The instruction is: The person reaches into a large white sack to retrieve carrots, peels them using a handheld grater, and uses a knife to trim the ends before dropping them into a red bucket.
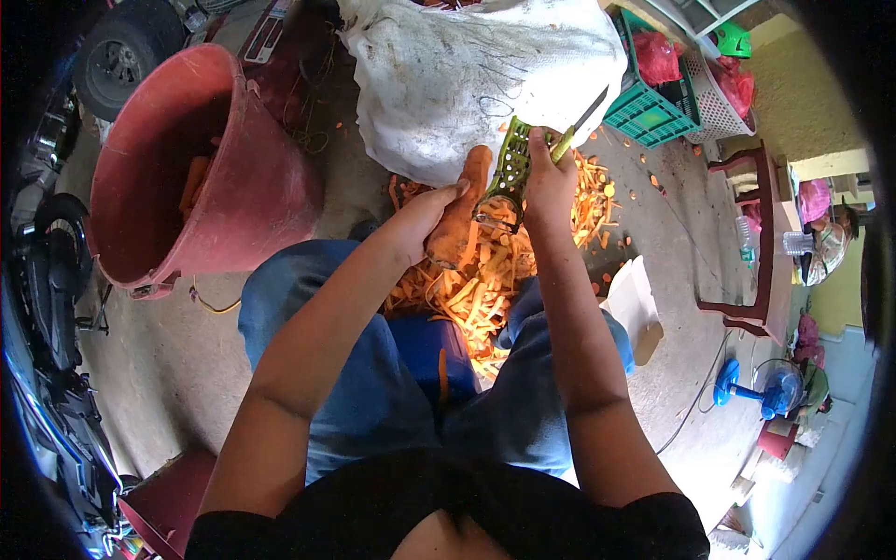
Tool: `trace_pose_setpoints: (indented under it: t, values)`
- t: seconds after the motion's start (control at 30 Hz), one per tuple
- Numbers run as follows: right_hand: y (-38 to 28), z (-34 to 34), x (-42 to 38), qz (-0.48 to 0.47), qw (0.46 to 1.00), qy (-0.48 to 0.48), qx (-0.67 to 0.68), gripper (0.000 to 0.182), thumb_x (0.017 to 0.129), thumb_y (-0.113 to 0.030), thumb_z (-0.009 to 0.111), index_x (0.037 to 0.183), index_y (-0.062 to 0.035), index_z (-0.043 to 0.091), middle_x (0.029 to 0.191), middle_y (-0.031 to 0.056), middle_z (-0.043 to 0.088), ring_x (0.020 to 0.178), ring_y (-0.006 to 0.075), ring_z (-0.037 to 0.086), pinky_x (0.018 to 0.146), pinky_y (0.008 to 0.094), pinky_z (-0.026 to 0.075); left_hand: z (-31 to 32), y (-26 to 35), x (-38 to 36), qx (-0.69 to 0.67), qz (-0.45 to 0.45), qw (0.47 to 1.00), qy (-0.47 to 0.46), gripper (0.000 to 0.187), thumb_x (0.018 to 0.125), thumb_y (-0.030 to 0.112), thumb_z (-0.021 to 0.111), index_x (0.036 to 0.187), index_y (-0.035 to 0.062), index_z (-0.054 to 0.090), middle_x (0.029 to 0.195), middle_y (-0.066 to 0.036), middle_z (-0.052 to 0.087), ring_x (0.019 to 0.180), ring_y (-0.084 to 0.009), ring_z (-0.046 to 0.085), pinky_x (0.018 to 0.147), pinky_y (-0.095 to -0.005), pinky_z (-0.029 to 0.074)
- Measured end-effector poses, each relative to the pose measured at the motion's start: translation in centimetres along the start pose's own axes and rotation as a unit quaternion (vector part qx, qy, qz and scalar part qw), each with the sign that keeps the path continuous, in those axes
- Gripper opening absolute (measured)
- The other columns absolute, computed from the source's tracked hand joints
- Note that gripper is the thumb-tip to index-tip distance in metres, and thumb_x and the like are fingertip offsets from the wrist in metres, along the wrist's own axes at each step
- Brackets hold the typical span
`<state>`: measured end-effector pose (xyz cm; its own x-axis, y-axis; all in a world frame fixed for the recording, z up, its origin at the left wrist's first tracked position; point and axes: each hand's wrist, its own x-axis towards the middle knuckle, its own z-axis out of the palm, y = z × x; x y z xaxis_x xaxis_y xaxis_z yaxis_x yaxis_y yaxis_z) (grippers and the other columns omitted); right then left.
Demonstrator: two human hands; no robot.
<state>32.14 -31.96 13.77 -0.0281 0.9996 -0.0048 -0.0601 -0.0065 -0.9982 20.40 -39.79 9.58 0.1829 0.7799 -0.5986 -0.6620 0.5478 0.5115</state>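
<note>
Over peel pile, left hand (425, 219) gripping orange carrot (464, 210) (thick, peeled), right hand (546, 182) clutching green peeler (511, 168)

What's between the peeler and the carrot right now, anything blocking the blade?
Nothing visible. The right hand holds the green peeler right against the carrot, which the left hand grips from the side, fingers clear of the blade's end.
</note>
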Motion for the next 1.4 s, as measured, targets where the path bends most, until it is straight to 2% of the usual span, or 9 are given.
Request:
trace_pose_setpoints:
  t: [0.33,0.63,0.8,0.87,1.03,1.1,1.27,1.33,1.4]
  values:
    - [-0.4,0.0,-0.3,0.006,0.999,-0.038,-0.018,0.021,0.08,-0.019,0.049,0.086,0.0012,0.052,0.072,0.0023,0.051,0.062,0.0076,0.045,0.057,0.0218,0.038,0.0,-0.2,0.1,0.011,0.027,1.0,-0.006,0.033,0.077,0.029,0.051,0.099,0.0056,0.046,0.088,-0.005,0.054,0.075,-0.0146,0.055,0.066,-0.0277,0.048]
    - [0.1,-0.8,1.2,-0.003,0.999,0.03,-0.016,0.028,0.081,-0.022,0.048,0.091,0.0044,0.05,0.074,0.0066,0.053,0.066,0.0122,0.046,0.063,0.0253,0.037,0.7,0.5,-1.0,0.019,0.026,0.999,0.009,0.031,0.078,0.034,0.048,0.094,0.0076,0.048,0.081,-0.006,0.055,0.069,-0.0156,0.056,0.06,-0.0301,0.048]
    - [0.1,-0.7,0.8,0.015,0.999,0.02,-0.032,0.027,0.081,-0.021,0.048,0.09,0.004,0.051,0.074,0.0063,0.053,0.065,0.0122,0.046,0.061,0.0256,0.038,0.6,0.4,-1.1,-0.027,0.025,0.998,-0.054,0.036,0.08,0.034,0.044,0.098,0.0032,0.043,0.078,-0.012,0.054,0.066,-0.0224,0.056,0.057,-0.032,0.048]
    - [0.1,-0.2,0.2,0.058,0.998,0.015,0.018,0.025,0.08,-0.02,0.048,0.088,0.0034,0.051,0.073,0.0057,0.053,0.063,0.011,0.046,0.059,0.0245,0.038,1.0,0.6,-1.4,-0.032,0.024,0.998,-0.054,0.035,0.081,0.034,0.042,0.098,0.0031,0.043,0.078,-0.013,0.054,0.065,-0.0236,0.056,0.056,-0.0319,0.048]
    - [-1.3,0.8,-2.1,0.039,0.999,-0.027,-0.023,0.021,0.081,-0.019,0.047,0.081,0.0024,0.051,0.062,0.0038,0.05,0.055,0.0098,0.045,0.051,0.0245,0.038,1.3,-0.1,-1.0,-0.104,0.026,0.992,-0.07,0.031,0.083,0.03,0.036,0.097,0.0034,0.044,0.08,-0.013,0.055,0.067,-0.0231,0.057,0.056,-0.031,0.049]
    - [-0.5,1.2,-2.6,-0.067,0.994,-0.035,-0.079,0.018,0.081,-0.016,0.048,0.078,0.0014,0.05,0.061,0.005,0.051,0.054,0.0105,0.044,0.051,0.0243,0.037,0.5,-0.4,0.0,-0.076,0.014,0.992,-0.101,0.03,0.085,0.029,0.028,0.1,0.0071,0.043,0.079,-0.008,0.056,0.063,-0.0202,0.058,0.05,-0.0321,0.05]
    - [-1.0,1.6,-3.3,-0.075,0.995,-0.033,-0.057,0.022,0.081,-0.018,0.049,0.08,0.0037,0.051,0.062,0.0018,0.049,0.055,0.0071,0.041,0.05,0.0224,0.036,1.3,-0.8,-0.7,-0.076,0.026,0.994,-0.075,0.028,0.083,0.026,0.03,0.096,0.0058,0.045,0.075,-0.007,0.057,0.057,-0.0192,0.057,0.043,-0.0301,0.049]
    - [-1.5,1.7,-3.9,-0.118,0.98,-0.051,-0.154,0.02,0.08,-0.016,0.048,0.08,0.0035,0.051,0.059,0.0026,0.048,0.054,0.0078,0.041,0.05,0.0224,0.035,1.3,-0.8,-0.7,-0.074,0.027,0.994,-0.07,0.027,0.082,0.024,0.03,0.094,0.0053,0.046,0.074,-0.007,0.057,0.056,-0.0189,0.057,0.043,-0.0302,0.049]
    - [-1.2,1.9,-4.0,-0.158,0.974,-0.03,-0.159,0.018,0.08,-0.015,0.048,0.079,0.0028,0.051,0.056,0.0037,0.046,0.053,0.0085,0.04,0.05,0.0229,0.035,1.1,-0.9,-0.6,-0.042,-0.015,0.997,-0.061,0.026,0.08,0.021,0.03,0.091,0.0052,0.048,0.07,-0.008,0.056,0.056,-0.0191,0.057,0.042,-0.0331,0.049]
